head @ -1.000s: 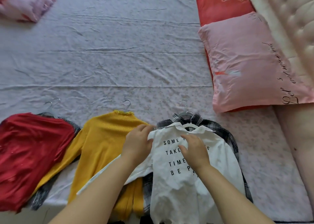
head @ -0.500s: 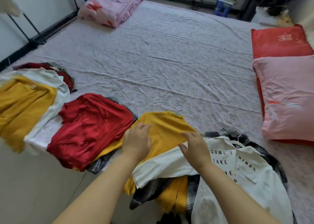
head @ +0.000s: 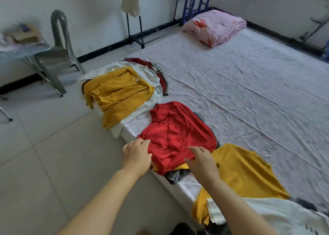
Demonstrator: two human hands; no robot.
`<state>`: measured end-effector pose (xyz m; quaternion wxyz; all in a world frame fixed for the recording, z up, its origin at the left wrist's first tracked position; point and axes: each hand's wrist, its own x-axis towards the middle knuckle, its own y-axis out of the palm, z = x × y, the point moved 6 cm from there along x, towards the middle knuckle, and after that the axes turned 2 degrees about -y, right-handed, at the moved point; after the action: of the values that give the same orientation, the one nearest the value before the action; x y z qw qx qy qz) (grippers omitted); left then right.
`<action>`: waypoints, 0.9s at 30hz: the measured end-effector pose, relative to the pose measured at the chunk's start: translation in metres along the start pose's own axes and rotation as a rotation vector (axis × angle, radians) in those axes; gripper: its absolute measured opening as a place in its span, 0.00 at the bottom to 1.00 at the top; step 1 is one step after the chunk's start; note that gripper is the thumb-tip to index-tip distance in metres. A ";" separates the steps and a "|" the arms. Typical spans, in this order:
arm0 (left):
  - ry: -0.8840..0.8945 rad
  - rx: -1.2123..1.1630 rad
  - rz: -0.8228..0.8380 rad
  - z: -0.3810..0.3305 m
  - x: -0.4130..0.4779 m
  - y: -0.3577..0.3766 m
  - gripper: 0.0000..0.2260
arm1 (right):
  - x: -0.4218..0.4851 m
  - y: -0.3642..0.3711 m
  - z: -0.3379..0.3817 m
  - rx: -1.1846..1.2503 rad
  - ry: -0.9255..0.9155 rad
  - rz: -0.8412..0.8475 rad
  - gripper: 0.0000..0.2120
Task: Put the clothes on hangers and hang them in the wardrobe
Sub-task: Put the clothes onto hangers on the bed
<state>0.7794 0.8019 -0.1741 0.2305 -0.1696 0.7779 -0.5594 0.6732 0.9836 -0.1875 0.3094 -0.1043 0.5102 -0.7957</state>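
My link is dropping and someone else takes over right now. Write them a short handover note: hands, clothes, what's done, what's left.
Left hand: fingers at the near edge of the red top; grip unclear.
Right hand: open, spread over the same top's hem.
Clothes: red top, yellow sweater and white printed shirt lie along the bed edge, with a mixed pile further along.
Done: a hanger hook shows at the sweater's collar and more beside the red top, so these seem hangered.
Left: all of it is still on the bed; carry it to the clothes rack.
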 end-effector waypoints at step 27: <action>-0.076 -0.004 0.015 0.215 0.314 -0.122 0.22 | 0.357 0.060 0.193 -0.035 -0.021 0.096 0.21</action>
<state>0.6357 0.4290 -0.1694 0.2637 -0.1852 0.7709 -0.5494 0.5087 0.6080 -0.2053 0.3507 -0.0936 0.5252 -0.7697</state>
